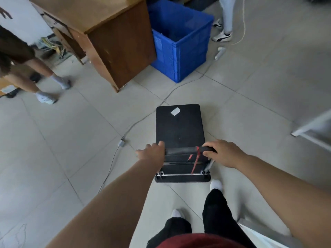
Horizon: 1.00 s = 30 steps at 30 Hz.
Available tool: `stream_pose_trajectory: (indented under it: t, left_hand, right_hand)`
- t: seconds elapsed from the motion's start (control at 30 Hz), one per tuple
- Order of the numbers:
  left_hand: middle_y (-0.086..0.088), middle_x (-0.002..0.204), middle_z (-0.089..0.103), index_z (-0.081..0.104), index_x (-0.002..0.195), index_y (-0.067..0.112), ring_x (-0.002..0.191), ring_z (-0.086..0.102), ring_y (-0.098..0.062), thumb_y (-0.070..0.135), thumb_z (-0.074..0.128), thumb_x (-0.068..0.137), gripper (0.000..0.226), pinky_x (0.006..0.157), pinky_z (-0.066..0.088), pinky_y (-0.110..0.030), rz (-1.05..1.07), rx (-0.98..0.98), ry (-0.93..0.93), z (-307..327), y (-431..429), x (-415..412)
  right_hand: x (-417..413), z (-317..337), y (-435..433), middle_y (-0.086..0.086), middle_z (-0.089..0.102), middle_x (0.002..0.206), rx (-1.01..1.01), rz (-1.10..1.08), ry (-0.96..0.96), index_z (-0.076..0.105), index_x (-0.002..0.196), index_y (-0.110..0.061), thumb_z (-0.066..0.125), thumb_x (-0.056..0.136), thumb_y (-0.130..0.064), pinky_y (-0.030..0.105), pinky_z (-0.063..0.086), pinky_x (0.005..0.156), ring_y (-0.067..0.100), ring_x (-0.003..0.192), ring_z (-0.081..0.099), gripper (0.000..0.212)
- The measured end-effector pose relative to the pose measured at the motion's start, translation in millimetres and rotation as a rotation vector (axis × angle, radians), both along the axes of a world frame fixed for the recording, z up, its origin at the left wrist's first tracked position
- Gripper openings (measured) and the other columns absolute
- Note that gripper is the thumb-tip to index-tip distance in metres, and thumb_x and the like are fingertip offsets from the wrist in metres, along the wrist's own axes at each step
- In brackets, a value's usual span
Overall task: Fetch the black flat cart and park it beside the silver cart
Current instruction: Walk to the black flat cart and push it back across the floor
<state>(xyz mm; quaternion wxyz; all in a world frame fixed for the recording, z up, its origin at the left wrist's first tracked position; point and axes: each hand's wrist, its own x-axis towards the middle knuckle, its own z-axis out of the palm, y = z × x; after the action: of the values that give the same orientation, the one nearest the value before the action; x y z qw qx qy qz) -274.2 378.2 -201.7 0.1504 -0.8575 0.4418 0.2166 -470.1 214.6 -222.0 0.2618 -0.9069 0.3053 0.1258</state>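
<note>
Black flat cart (179, 126) on tile | left hand (152, 153), right hand (223, 153) clenched round handle (180, 150) ends, apparently for steering | cable (143, 119) ahead: snag risk | silver cart unidentified.

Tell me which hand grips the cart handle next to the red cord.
The right hand: the red cord hangs off the black handle right beside its fingers, while the left hand holds the far end.
</note>
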Motion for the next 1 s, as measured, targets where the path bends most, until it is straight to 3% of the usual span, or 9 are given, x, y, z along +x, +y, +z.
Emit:
stream_pose_trajectory:
  t: [0.17,0.3,0.4,0.53,0.73,0.87,1.0]
  left_hand:
    - [0.002,0.122,0.054,0.043,0.122,0.027,0.114,0.046,-0.024,0.025,0.046,0.097,0.026,0.095,0.034,-0.049,-0.147,-0.238,0.126,-9,-20,-2]
    - [0.002,0.13,0.047,0.04,0.129,0.031,0.121,0.041,-0.025,0.025,0.041,0.099,0.031,0.103,0.029,-0.057,-0.254,-0.193,0.206,-10,-49,-23]
    - [-0.003,0.126,0.046,0.039,0.126,0.025,0.118,0.042,-0.027,0.016,0.046,0.096,0.033,0.103,0.031,-0.062,-0.287,-0.106,0.135,-7,-79,-49]
    - [-0.006,0.12,0.047,0.035,0.124,0.018,0.109,0.046,-0.028,-0.001,0.059,0.081,0.053,0.097,0.04,-0.057,-0.362,-0.062,-0.006,-4,-121,-73]
    - [-0.007,0.117,0.047,0.033,0.124,0.017,0.107,0.048,-0.026,-0.001,0.056,0.08,0.053,0.091,0.045,-0.049,-0.41,-0.027,-0.038,-1,-188,-78]
    - [-0.005,0.116,0.046,0.03,0.126,0.018,0.104,0.048,-0.024,0.002,0.058,0.079,0.056,0.079,0.044,-0.039,-0.421,-0.017,-0.098,-3,-228,-68]
    - [-0.007,0.118,0.047,0.031,0.129,0.018,0.107,0.048,-0.025,0.004,0.053,0.082,0.054,0.083,0.046,-0.039,-0.421,-0.031,-0.119,-5,-273,-55]
  right_hand:
    - [-34,-1,9,0.0,0.059,0.106,-0.135,-0.126,0.028,0.045,0.128,-0.039,0.036,0.096,-0.047,0.038,0.044,0.08,0.023,0.096,0.057,0.034]
    - [-68,0,-6,0.002,0.06,0.101,-0.225,-0.135,0.062,0.04,0.132,-0.039,0.033,0.098,-0.044,0.041,0.047,0.08,0.027,0.09,0.058,0.035]
    - [-90,0,-25,0.001,0.059,0.1,-0.241,-0.168,0.077,0.042,0.128,-0.037,0.033,0.098,-0.043,0.042,0.047,0.08,0.027,0.091,0.057,0.032]
    - [-109,-4,-58,0.002,0.057,0.101,-0.251,-0.227,0.066,0.042,0.128,-0.035,0.033,0.098,-0.042,0.041,0.046,0.082,0.026,0.093,0.053,0.032]
    - [-115,-8,-122,0.003,0.057,0.104,-0.251,-0.243,0.057,0.041,0.127,-0.033,0.031,0.099,-0.042,0.038,0.043,0.08,0.026,0.095,0.053,0.031]
    - [-106,-12,-149,0.002,0.058,0.103,-0.263,-0.285,0.049,0.042,0.126,-0.033,0.031,0.098,-0.045,0.038,0.042,0.079,0.025,0.095,0.053,0.032]
    - [-98,-11,-176,0.002,0.059,0.105,-0.237,-0.324,0.049,0.041,0.126,-0.032,0.029,0.098,-0.046,0.039,0.039,0.077,0.026,0.096,0.053,0.033]
